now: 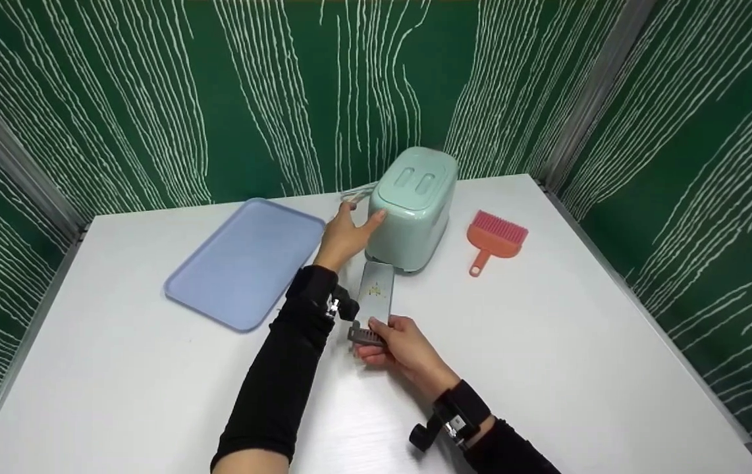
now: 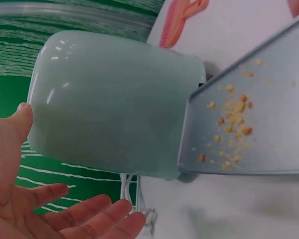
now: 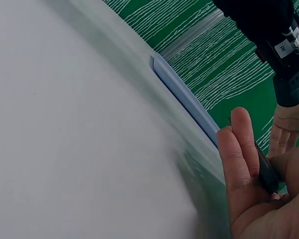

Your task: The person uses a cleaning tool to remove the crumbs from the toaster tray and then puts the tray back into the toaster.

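Observation:
A mint-green toaster (image 1: 409, 230) stands upright on the white table. Its grey crumb tray (image 1: 376, 283) lies at the toaster's bottom near end, with yellow-brown crumbs (image 2: 236, 119) scattered on it. My right hand (image 1: 412, 352) pinches the tray's dark slotted end between thumb and fingers. Beside the toaster's left side is my left hand (image 1: 345, 238), its fingers spread and thumb by the upper edge; whether the thumb touches the toaster I cannot tell. The left wrist view shows the left palm and loosely extended fingers with nothing in them.
A blue plastic tray (image 1: 244, 263) lies left of the toaster. To the right is an orange-red dustpan with a pink brush (image 1: 496, 237). A pale power cord (image 1: 359, 192) trails behind the toaster. Green walls with white streaks enclose the table's back and sides.

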{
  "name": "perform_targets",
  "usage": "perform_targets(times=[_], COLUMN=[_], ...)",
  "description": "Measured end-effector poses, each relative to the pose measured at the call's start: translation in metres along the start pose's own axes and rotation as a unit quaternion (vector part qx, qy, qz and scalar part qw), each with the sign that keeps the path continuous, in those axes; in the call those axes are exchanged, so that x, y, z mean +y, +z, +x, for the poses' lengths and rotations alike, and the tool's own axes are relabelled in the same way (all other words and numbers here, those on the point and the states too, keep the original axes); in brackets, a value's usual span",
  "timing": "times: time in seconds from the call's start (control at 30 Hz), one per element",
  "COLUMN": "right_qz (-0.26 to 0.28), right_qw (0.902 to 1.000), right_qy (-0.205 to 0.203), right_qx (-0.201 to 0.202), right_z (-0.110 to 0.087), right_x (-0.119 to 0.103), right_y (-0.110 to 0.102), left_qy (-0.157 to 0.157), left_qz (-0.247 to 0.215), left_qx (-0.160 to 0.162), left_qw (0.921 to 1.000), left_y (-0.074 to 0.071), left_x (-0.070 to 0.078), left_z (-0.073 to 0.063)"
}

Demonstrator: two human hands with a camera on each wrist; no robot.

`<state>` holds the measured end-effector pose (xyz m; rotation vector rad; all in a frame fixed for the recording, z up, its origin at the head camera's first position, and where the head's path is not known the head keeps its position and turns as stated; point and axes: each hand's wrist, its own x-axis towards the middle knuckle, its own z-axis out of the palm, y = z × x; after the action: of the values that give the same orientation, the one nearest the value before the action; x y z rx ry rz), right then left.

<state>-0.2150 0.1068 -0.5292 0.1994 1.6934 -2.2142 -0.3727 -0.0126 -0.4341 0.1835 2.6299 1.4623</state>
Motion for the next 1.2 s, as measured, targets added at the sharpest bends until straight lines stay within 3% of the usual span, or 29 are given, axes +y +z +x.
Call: perform_targets(times=[0.37, 0.7, 0.93, 1.2], right_qz=[-0.014, -0.022, -0.028, -0.034], right_qw=[0.9999, 0.9995, 0.9993, 0.999], right_qy=[0.006, -0.007, -0.015, -0.013], right_qx=[-0.008, -0.019, -0.019, -0.023], right_z=[0.003, 0.005, 0.008, 0.011], right_x=[-0.009, -0.02, -0.033, -0.043], right_y=[0.004, 0.013, 0.013, 0.015], left_qy=[0.01, -0.02, -0.023, -0.041], left_qz=[-0.012, -0.021, -0.072, -0.116], left_qx=[0.008, -0.006, -0.015, -0.028], left_qw=[0.9998, 0.9996, 0.9971, 0.9919], left_y=[-0.017, -0.026, -0.026, -0.028], left_x=[-0.013, -0.024, -0.023, -0.034], left_z=[-0.011, -0.035, -0.052, -0.068])
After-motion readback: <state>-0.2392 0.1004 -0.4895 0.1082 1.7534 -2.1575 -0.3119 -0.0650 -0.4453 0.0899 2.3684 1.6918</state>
